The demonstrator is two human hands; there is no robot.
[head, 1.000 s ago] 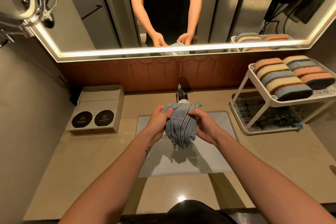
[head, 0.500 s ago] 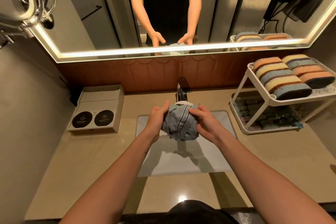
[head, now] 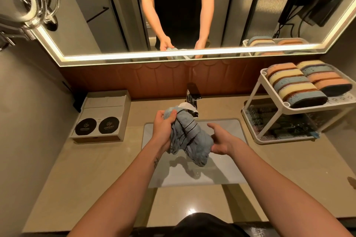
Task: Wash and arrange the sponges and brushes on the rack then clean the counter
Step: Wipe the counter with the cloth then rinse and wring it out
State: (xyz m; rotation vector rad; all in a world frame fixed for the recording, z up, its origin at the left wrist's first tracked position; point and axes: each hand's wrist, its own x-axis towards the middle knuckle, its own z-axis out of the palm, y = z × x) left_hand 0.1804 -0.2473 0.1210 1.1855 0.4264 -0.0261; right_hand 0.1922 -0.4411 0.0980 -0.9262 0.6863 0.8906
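Cloth of blue-grey striped fabric (head: 189,136) bunched above the white rectangular sink basin (head: 227,175).
Left hand (head: 163,127) grips the cloth at its upper end; right hand (head: 221,140) lies against the lower end, fingers straight. Multicoloured oval sponges (head: 300,84) fill the top shelf of the white two-tier rack (head: 269,109).

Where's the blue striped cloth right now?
Head view, centre: the cloth is over the sink before the faucet, gripped by the left hand, touching the right hand.
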